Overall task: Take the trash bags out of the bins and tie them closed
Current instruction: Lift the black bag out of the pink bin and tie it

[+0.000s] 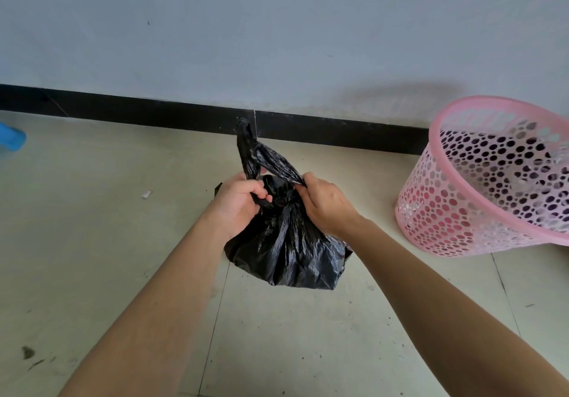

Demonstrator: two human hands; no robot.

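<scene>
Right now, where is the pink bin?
In the head view the pink bin stands on the floor at the right edge, close to the black baseboard, right of the black trash bag gripped by the left hand and right hand.

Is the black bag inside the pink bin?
No, the black bag is outside the pink bin, beside it, with the left hand and the right hand gripping its twisted ends.
</scene>
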